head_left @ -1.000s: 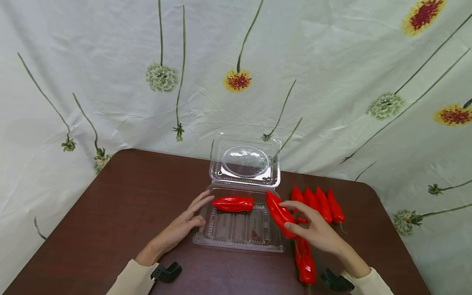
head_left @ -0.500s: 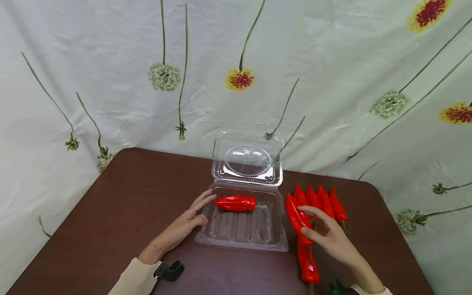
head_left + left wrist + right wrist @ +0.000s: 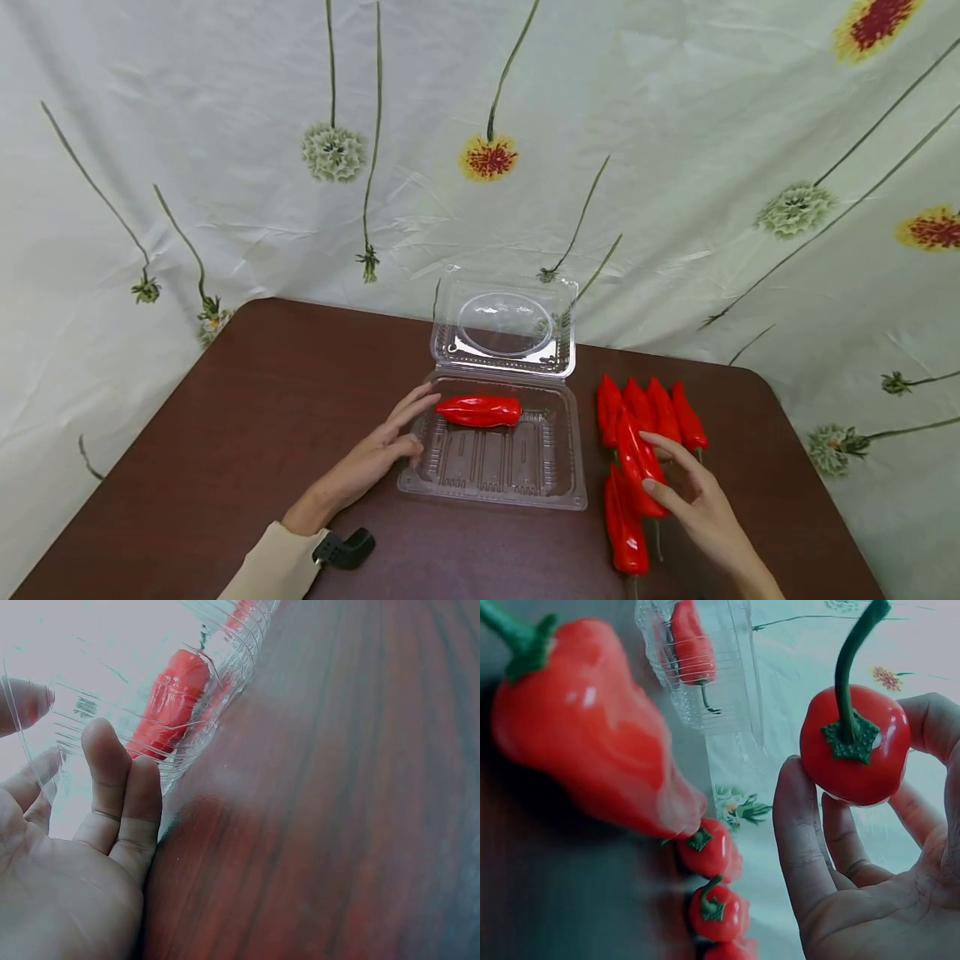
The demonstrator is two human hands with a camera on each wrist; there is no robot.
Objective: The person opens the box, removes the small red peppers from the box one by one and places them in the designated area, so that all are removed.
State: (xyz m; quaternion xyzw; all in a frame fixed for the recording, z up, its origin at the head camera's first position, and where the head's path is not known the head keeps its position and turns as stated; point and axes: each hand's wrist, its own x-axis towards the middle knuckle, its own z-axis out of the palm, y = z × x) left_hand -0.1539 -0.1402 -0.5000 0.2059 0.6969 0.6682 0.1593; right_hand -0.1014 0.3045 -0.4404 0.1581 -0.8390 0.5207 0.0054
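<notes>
A red chili pepper (image 3: 636, 462) is pinched between the thumb and fingers of my right hand (image 3: 697, 487), above the peppers on the right of the table. In the right wrist view, the held pepper (image 3: 855, 761) shows its green stem end toward the camera. My left hand (image 3: 367, 462) rests against the left side of a clear plastic clamshell box (image 3: 480, 467), fingers extended along its rim. Inside that box, one red pepper (image 3: 478, 411) lies crosswise near the hinge. The left wrist view shows this pepper (image 3: 174, 697) through the clear wall, just beyond the fingertips.
Right of the box several red peppers (image 3: 688, 421) lie side by side in a row. A single pepper (image 3: 624, 529) lies nearer the front. The box's lid (image 3: 502, 358) stands raised at the back, by a flowered cloth (image 3: 660, 208) behind the brown table (image 3: 315, 367).
My right hand has carried its pepper rightward, from over the box's right edge to over the peppers on the table. The left hand stays at the box.
</notes>
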